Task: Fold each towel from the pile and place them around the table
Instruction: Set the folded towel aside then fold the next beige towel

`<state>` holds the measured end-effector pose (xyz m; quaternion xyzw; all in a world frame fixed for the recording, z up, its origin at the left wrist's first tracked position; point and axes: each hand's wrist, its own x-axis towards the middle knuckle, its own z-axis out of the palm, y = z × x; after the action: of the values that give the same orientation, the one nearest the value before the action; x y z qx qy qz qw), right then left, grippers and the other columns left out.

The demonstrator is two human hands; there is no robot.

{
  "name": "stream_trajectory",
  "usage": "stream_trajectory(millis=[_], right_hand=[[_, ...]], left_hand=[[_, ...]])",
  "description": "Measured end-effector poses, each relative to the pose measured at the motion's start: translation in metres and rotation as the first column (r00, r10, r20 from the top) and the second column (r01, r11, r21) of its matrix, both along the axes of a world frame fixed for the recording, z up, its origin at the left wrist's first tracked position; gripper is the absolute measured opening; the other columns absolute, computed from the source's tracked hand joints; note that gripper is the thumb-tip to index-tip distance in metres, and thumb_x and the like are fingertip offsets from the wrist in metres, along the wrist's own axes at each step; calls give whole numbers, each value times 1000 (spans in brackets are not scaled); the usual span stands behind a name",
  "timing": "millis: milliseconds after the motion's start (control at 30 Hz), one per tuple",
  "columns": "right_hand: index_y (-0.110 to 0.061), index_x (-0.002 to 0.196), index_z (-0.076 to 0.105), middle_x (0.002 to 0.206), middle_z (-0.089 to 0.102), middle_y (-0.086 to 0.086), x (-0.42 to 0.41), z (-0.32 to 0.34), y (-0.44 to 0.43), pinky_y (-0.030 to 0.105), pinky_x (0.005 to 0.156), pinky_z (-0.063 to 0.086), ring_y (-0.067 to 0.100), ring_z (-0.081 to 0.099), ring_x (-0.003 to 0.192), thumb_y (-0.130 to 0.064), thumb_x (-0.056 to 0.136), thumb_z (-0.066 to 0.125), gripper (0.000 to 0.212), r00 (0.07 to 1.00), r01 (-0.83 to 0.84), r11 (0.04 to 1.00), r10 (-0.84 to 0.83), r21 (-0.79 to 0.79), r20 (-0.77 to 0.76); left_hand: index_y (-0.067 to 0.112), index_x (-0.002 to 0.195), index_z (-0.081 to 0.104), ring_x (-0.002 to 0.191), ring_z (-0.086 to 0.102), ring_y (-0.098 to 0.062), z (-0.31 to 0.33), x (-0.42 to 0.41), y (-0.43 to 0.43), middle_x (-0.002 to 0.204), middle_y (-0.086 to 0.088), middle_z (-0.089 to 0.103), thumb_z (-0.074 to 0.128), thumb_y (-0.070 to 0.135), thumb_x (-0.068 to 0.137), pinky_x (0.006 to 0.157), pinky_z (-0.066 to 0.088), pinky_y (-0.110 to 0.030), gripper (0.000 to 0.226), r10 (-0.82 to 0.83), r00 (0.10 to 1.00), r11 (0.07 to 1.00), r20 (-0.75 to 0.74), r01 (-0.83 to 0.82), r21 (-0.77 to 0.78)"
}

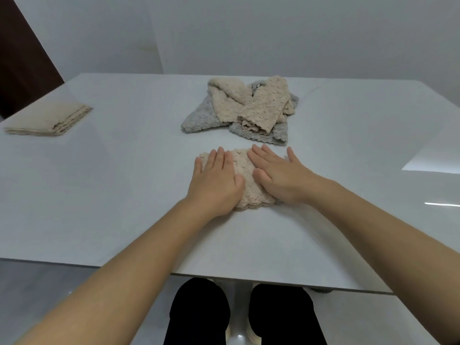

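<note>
Beige towel [249, 195], folded perhaps, under flat-fingered left hand [214, 180] and right hand [281, 178], nothing gripped. Fluffy: could spring open on release.

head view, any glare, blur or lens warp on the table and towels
Head view: bright glare patch on the glossy white table at right; the wide-angle lens stretches the forearms toward the lower corners; the folded beige towel at far left looks soft, while the crumpled beige and grey towel pile is sharper.
</note>
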<state>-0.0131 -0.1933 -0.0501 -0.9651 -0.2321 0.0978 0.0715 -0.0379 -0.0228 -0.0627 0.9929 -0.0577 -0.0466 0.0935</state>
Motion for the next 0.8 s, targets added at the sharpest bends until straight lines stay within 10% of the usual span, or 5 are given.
stream_trajectory(millis=[367, 500, 700, 800], right_hand=[[-20, 157, 1, 164, -7, -5, -5, -18, 6, 43, 120, -11, 8, -11, 149, -32, 100, 15, 60, 999, -35, 994, 32, 107, 28], [-21, 157, 7, 164, -3, -6, -7, -7, 1, 28, 119, -5, 8, -5, 149, -19, 101, 32, 61, 995, 76, 934, -50, 350, -82], [-21, 151, 34, 153, 34, -7, -13, 14, -8, 35, 116, 30, 10, 34, 139, -12, 95, 46, 58, 854, 520, 444, -281, 729, -438], [-17, 148, 39, 147, 44, 3, -12, 20, -4, 35, 102, 46, 19, 48, 128, -12, 95, 50, 55, 768, 640, 309, -245, 703, -592]], left_hand=[[8, 154, -2, 149, -9, -18, -11, 1, 15, 163, -8, -8, 18, 31, 102, 121, -3, -40, 61, -25, 998, 1000, 55, 25, -3], [9, 155, 5, 150, -5, -17, -6, -5, 21, 163, -9, -5, 30, 29, 102, 119, -1, -30, 62, 38, 996, 947, 80, -11, -322], [3, 136, 42, 105, 60, -23, 31, -13, 52, 126, -13, 55, 49, 18, 95, 88, 52, -40, 43, 400, 839, 241, -369, -484, -841], [3, 109, 48, 93, 64, -33, 45, -9, 61, 111, -21, 61, 51, 14, 96, 77, 55, -41, 17, 266, 769, 131, -582, -626, -768]])
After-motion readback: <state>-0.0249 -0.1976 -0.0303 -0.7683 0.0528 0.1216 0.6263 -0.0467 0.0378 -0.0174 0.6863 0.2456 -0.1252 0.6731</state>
